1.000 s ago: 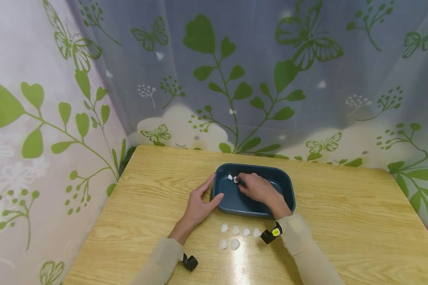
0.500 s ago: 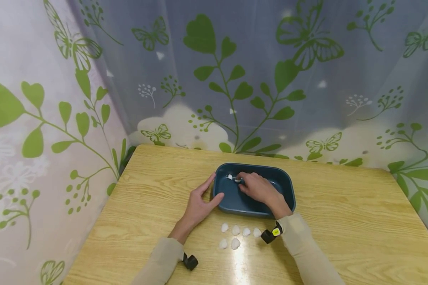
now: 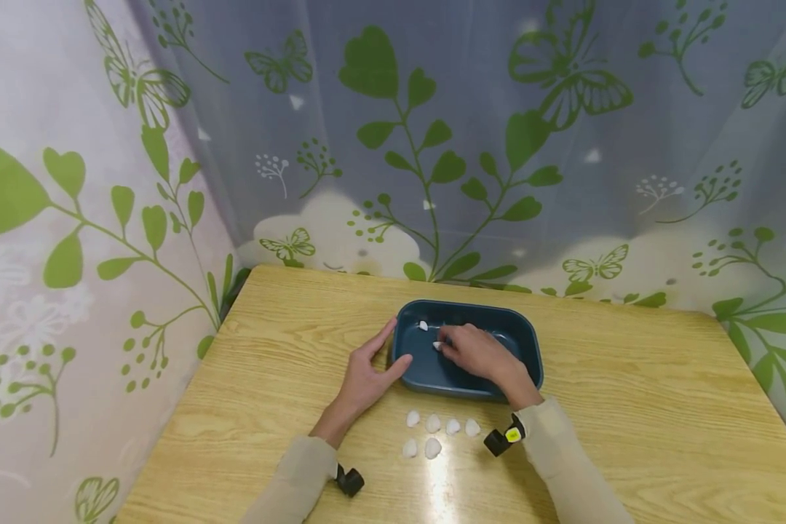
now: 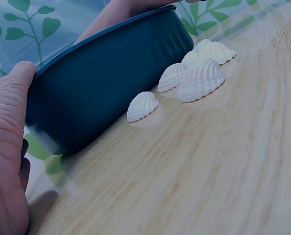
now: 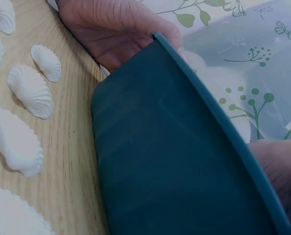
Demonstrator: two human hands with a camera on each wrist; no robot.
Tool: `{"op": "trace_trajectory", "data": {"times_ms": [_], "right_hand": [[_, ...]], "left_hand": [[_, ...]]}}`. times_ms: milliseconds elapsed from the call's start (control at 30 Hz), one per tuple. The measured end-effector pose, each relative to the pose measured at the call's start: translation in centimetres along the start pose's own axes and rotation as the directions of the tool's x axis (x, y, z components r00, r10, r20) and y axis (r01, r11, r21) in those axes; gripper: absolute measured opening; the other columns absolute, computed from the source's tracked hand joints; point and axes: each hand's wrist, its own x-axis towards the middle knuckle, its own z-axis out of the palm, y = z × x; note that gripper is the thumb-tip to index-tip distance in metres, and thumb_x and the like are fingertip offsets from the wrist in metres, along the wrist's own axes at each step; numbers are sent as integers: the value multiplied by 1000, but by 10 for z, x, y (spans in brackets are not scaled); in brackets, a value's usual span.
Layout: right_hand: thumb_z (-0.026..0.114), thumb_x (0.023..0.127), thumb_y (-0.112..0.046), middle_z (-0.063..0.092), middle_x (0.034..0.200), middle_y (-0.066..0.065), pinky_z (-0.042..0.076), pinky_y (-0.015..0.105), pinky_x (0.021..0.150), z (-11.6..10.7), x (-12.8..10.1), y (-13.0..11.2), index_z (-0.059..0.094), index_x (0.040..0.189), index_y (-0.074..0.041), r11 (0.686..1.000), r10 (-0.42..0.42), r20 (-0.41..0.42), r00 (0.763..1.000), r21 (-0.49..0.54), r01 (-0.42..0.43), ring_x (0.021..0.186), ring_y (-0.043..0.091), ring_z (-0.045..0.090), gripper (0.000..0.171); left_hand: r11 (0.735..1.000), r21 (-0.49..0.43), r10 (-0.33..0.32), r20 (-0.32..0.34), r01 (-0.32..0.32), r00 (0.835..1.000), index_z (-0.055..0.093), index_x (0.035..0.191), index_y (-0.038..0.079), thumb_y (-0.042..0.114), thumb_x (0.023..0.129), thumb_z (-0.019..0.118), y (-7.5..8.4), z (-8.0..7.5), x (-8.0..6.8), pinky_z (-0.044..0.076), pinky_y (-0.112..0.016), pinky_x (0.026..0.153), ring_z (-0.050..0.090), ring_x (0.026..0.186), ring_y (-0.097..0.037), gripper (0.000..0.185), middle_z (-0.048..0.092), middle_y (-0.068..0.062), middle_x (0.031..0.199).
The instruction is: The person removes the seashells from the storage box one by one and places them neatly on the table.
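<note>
Reaching into the dark teal, round-cornered rectangular plastic tub [image 3: 527,348], the right hand [image 3: 474,351] lies knuckles up over the tub floor, fingers curled, their tips at a small white ridged seashell [image 3: 437,345]; whether the shell is pinched or only touched cannot be told from the head view.

Second small white seashell [image 3: 422,325]: lying loose in the tub's far left corner, apart from the right hand.

Left hand [image 3: 365,375]: fingers straight and relaxed, laid flat against the outside of the tub's left end, thumb tip pressed to the near left corner of the rim; nothing gripped. The left wrist view shows the thumb [image 4: 11,105] touching the tub wall.

Tub: standing upright on the light, wood-grain desk [image 3: 629,407], near the middle, towards the far edge.

Six loose white ridged seashells [image 3: 432,435]: on the desk just in front of the tub's near wall, between the two forearms; four in a row nearest the tub, two in a second row closer to the person. None touches the tub in the left wrist view.

Sleeves: beige, both arms, each with a small black wrist-worn camera unit [image 3: 501,440].

Surround: pale curtain printed with green leaves and butterflies [image 3: 393,145], hanging behind and left of the desk.
</note>
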Motion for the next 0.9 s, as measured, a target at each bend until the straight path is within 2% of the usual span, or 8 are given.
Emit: {"op": "trace_trajectory", "data": {"times_ms": [200, 300, 533, 700, 900], "right_hand": [[56, 109, -12, 50, 71, -2, 39, 27, 61, -1, -12, 0, 65, 92, -8, 999, -38, 40, 998, 27, 36, 60, 10, 44, 20], [54, 109, -13, 47, 70, -3, 39, 27, 62, -1, -18, 0, 64, 89, -9, 998, -26, 65, 998, 53, 23, 60, 10, 43, 22], [55, 108, -10, 57, 74, -2, 43, 28, 63, -2, -25, 3, 69, 96, -8, 999, -18, 11, 1000, 35, 17, 63, 11, 48, 19], [58, 106, -10, 65, 85, 0, 49, 30, 65, -2, -26, 3, 71, 104, -7, 1000, 6, -15, 1000, 14, -6, 69, 10, 54, 13], [70, 102, -20, 57, 72, -5, 44, 27, 55, 2, -24, 0, 69, 111, -7, 1000, -8, -1, 1000, 17, 8, 60, 10, 50, 16]], "left_hand": [[1000, -10, -4, -4, 4, 1000, 47, 157, 14, 14, 95, 78, -5, 1, -1, 34, -37, 124, 41, 150, -21, 69, 46, -3, 160], [1000, -9, -5, 3, 5, 1000, 47, 158, 15, 17, 96, 78, -4, 2, -2, 34, -37, 124, 40, 150, -19, 69, 46, -1, 161], [1000, 6, 1, 10, -1, 1000, 45, 159, 16, 21, 98, 77, -5, 2, -1, 34, -37, 125, 39, 151, -20, 69, 44, -1, 163], [1000, 9, 3, 12, -3, 1000, 45, 159, 16, 21, 97, 77, -6, 2, -1, 34, -37, 124, 39, 151, -19, 69, 44, 1, 162], [1000, -2, -20, -5, 20, 1000, 47, 158, 18, 20, 96, 78, -6, 1, -1, 34, -38, 125, 40, 150, -18, 69, 46, 1, 161]]}}
